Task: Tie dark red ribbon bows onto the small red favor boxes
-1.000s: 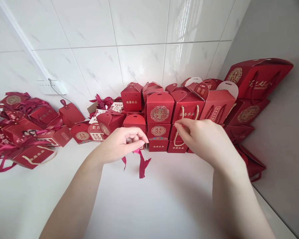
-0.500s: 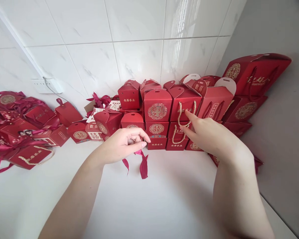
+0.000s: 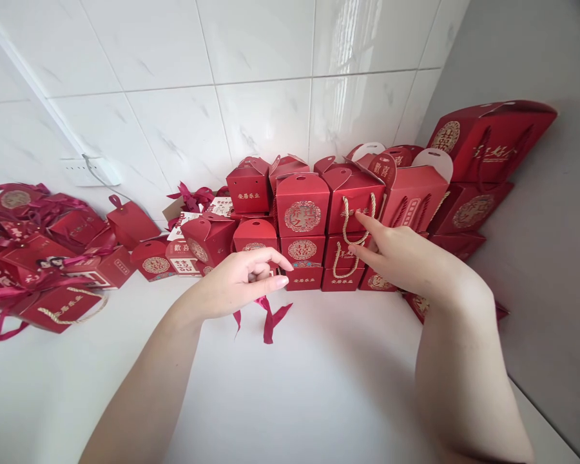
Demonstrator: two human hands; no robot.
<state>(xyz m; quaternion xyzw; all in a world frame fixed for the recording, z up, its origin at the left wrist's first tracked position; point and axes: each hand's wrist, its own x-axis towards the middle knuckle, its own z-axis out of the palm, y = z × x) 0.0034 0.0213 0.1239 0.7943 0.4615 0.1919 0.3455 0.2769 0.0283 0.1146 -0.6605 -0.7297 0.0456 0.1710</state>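
My left hand (image 3: 244, 280) is held before the front boxes with its thumb and index finger slightly apart and the other fingers curled. A magenta ribbon (image 3: 269, 322) shows below it; my hand hides where it is attached. My right hand (image 3: 391, 254) reaches to a red gift box (image 3: 355, 187) with a cream rope handle (image 3: 346, 222). The index finger points at the box front, seemingly touching it, and the thumb is by the handle. Under that box is another rope-handled red box (image 3: 345, 280). To its left, a red box with a gold round emblem (image 3: 302, 216) tops a stack.
Taller red boxes (image 3: 493, 145) stack by the grey side panel (image 3: 526, 270) on the right. A heap of ribboned red boxes (image 3: 62, 258) lies at the left, below a wall socket (image 3: 91, 171). White tiles (image 3: 265, 116) rise behind the white table (image 3: 290, 399).
The ribbon below my left hand has shifted left and its ends have spread. My hands keep nearly the same pose; the view has shifted slightly.
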